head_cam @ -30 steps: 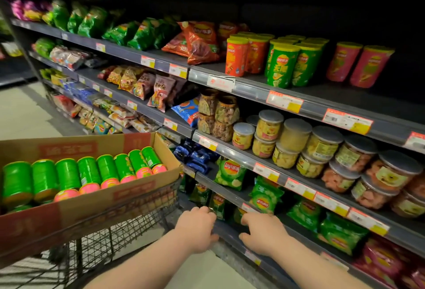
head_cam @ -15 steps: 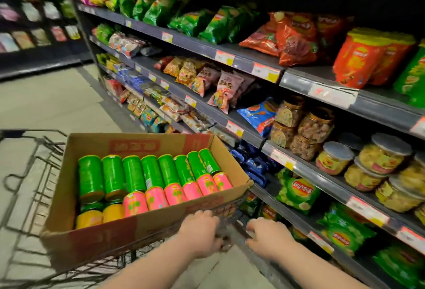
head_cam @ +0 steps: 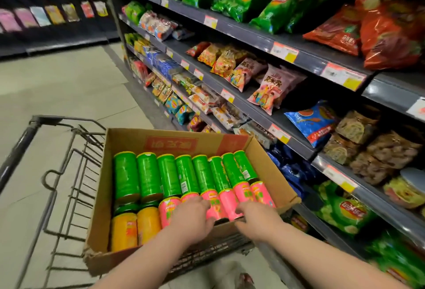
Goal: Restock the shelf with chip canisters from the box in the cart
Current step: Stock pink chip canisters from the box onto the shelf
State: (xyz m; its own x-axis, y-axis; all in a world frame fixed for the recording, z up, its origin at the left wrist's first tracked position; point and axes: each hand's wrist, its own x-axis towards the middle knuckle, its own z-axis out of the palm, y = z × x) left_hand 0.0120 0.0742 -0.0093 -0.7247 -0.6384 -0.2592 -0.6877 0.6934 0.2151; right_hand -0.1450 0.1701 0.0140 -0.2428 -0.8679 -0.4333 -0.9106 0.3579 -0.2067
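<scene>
A cardboard box [head_cam: 174, 144] sits in the wire cart [head_cam: 66, 185]. Inside it, lying on their sides, are a far row of green chip canisters [head_cam: 147, 176], a near row of pink canisters [head_cam: 261, 193] and two yellow canisters [head_cam: 135, 229] at the near left. My left hand [head_cam: 192, 219] lies over the pink row near its middle, fingers curled onto one canister. My right hand [head_cam: 258, 218] reaches in beside it, fingers curled round the near end of another pink canister. The shelf unit [head_cam: 250, 35] runs along my right.
The shelves hold green and red chip bags [head_cam: 273, 10], small snack packs [head_cam: 271, 86] and jars [head_cam: 404, 192] at the lower right. The cart handle [head_cam: 20, 148] sticks out on the left. Bare tiled floor [head_cam: 57, 86] lies ahead, with another rack [head_cam: 46, 12] across the aisle.
My view swung left and down from the shelf to the cart. Both hands left the cart's near edge, went into the box and landed on the pink canisters.
</scene>
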